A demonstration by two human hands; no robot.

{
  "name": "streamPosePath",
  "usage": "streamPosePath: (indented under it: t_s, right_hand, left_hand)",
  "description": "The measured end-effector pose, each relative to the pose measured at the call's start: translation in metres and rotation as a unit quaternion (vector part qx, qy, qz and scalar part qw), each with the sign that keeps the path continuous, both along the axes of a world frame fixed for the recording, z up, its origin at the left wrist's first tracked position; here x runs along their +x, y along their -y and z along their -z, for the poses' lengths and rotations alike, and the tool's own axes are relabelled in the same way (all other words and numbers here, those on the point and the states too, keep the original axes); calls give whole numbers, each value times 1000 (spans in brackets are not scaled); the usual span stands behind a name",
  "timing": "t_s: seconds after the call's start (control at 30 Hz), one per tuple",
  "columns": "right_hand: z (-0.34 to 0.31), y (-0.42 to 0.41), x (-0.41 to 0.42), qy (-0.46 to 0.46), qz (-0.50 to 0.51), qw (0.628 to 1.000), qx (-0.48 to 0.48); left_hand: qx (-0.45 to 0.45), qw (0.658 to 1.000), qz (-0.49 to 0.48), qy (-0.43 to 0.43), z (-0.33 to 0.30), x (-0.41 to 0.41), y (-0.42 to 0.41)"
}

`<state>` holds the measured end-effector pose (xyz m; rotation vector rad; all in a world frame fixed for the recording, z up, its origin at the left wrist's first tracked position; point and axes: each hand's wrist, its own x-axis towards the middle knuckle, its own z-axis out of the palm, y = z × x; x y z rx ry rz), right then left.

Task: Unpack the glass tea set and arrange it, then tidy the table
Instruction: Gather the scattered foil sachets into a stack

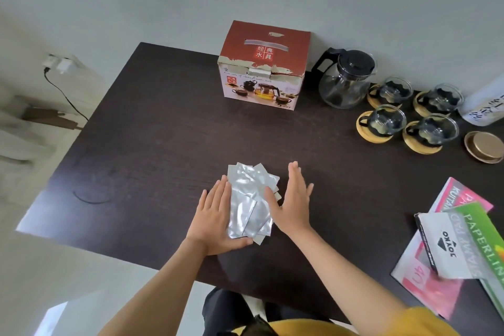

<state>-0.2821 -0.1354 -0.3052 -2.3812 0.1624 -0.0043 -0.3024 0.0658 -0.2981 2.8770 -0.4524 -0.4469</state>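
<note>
A small pile of silver foil packets [249, 199] lies on the dark table [152, 128] near its front edge. My left hand [215, 222] lies flat against the pile's left side, thumb under its lower edge. My right hand [290, 200] stands on edge against the pile's right side, fingers straight. Both hands press the pile from either side. The red and white tea set box [263, 65] stands shut at the back. To its right stand the glass teapot [345, 79] with black lid and several glass cups [388, 120] on round wooden coasters.
A white bottle [484, 101] lies at the far right edge, with a gold lid [485, 146] below it. Paper pads and pink and green packs [463, 240] lie at the front right. A wall socket with a black cable [61, 90] is at left, off the table.
</note>
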Motion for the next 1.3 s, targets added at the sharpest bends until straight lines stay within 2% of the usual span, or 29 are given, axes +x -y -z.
streamPosePath:
  t_s: [0.13,0.3,0.47,0.7,0.87,1.03,1.1,1.3]
  right_hand:
    - [2,-2,7,-42,-68,994,-80]
    - [5,-29,1,-37,-165,982,-81]
    - [2,-18,1,-23,-111,993,14]
    - [-8,-20,4,-42,-155,987,-23]
    - [-20,-12,-5,-63,-76,995,-30]
    - [-26,-10,-28,-109,-6,993,-39]
    - [-28,-15,-36,-129,1,990,-61]
    - [-35,-38,-30,-181,49,976,-109]
  left_hand:
    - [5,1000,-5,-4,1,-1,1]
    - [-3,1000,-10,-8,0,0,0]
    - [-24,999,-29,-13,0,-1,0]
    - [-10,1000,-24,-4,2,0,1]
    - [-20,999,-24,-35,-4,0,3]
    - [-184,969,-114,-117,-22,6,5]
    - [-217,959,-140,-118,-26,5,-1]
    - [-227,949,-198,-92,-25,9,-3]
